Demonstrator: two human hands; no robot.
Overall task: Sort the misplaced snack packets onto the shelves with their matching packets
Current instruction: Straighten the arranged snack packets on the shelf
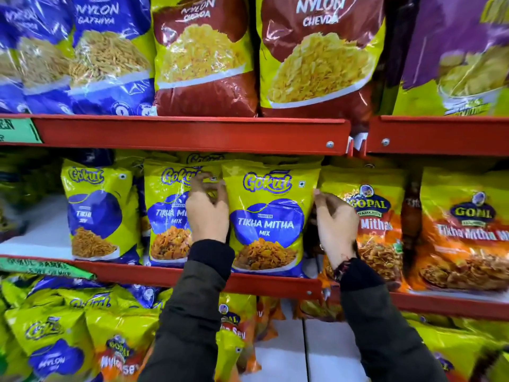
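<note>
A yellow-green Gokul Tikha Mitha Mix packet stands upright on the middle red shelf. A matching Gokul Tikha Mitha Mix packet stands just left of it, partly behind my left hand. My left hand is at the front packet's left edge, fingers spread and curled, fingertips touching the edge. At the packet's right edge, my right hand has loosely bent fingers, one fingertip against the packet. Neither hand closes around it. Both sleeves are dark.
Orange Gopal Tikha Mitha packets stand right of the Gokul ones, and a Gokul Tikhi Sev packet stands to the left. Large Nylon Chevda bags fill the top shelf. Mixed Gokul and Gopal packets crowd the bottom shelf.
</note>
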